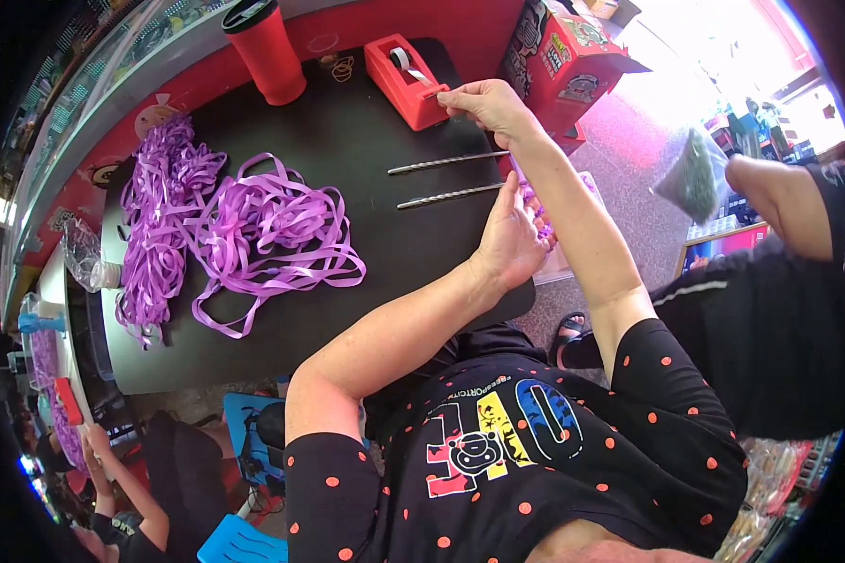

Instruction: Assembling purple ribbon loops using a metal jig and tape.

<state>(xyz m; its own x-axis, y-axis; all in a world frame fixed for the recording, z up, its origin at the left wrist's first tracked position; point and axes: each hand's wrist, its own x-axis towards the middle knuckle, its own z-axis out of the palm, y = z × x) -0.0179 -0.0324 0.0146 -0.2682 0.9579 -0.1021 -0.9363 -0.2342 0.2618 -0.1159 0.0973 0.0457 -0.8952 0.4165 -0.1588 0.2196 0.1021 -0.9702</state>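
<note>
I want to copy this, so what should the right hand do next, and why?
Maybe pull off a little tape: the right hand is at the cutting end of the red tape dispenser, and tape runs from its white roll toward that end.

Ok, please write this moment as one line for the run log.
right hand: at tape dispenser | left hand: beside metal rods | purple ribbon: on table

- Single head view: a wide fisheye worn on the person's head, looking down past the shirt (573,479) onto the counter (422,263).
- Near enough that left grip (516,235) and right grip (493,105) fall mid-view.
- Floor (624,131) shows right.
</note>
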